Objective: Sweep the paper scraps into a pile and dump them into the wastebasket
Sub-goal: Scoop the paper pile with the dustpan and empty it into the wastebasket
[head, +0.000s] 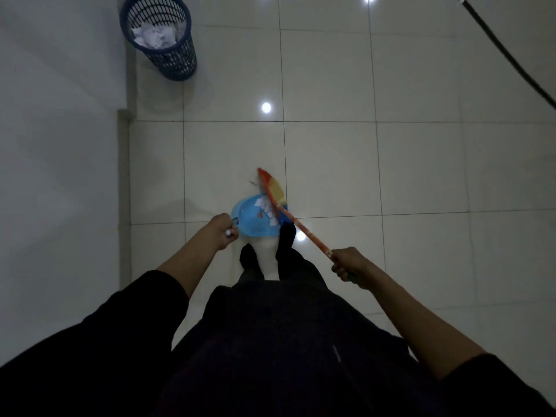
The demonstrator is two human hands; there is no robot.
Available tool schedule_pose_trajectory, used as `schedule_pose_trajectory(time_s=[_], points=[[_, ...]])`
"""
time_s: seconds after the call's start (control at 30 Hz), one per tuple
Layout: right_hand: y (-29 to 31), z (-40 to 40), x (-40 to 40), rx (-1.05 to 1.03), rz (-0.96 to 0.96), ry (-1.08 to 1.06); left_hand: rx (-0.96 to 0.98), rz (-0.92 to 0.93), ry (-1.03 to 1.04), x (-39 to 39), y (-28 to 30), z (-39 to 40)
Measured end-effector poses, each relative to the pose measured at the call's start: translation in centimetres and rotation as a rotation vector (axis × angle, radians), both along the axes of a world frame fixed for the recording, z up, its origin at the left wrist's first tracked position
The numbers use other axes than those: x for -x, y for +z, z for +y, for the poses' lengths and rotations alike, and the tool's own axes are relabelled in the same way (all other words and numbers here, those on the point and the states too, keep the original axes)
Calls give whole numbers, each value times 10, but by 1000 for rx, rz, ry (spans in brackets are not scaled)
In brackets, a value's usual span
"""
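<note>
A light blue dustpan (pixel 251 219) is in front of my feet, with several white paper scraps (pixel 266 207) lying in it. My left hand (pixel 224 231) grips the dustpan's handle at its left side. My right hand (pixel 346 264) grips the orange handle of a broom (pixel 296 225). The broom's orange and yellow head (pixel 273 186) is at the dustpan's far right edge. A dark blue mesh wastebasket (pixel 159 36) stands far ahead at the upper left, with crumpled white paper inside it.
A white wall (pixel 57 130) runs along the left, with a grey skirting strip (pixel 124 188) at its foot. The floor is glossy pale tile (pixel 421 164). A dark cable (pixel 505 52) crosses the upper right corner. My dark-socked feet (pixel 267 254) stand just behind the dustpan.
</note>
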State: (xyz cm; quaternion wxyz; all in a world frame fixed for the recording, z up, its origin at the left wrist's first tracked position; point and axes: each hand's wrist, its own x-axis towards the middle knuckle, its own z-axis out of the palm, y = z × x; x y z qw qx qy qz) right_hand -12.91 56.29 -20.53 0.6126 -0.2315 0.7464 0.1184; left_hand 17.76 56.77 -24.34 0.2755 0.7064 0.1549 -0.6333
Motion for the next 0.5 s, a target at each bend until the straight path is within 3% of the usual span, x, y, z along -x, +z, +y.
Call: schedule_pose_trajectory(time_s=[0.2,0.5], points=[[13,7,-10,-41,-105,-163,-28,-6,15,-17,-5,16],[55,-20,-3,167,-19,207,-46,-16,87,-63,0,56]])
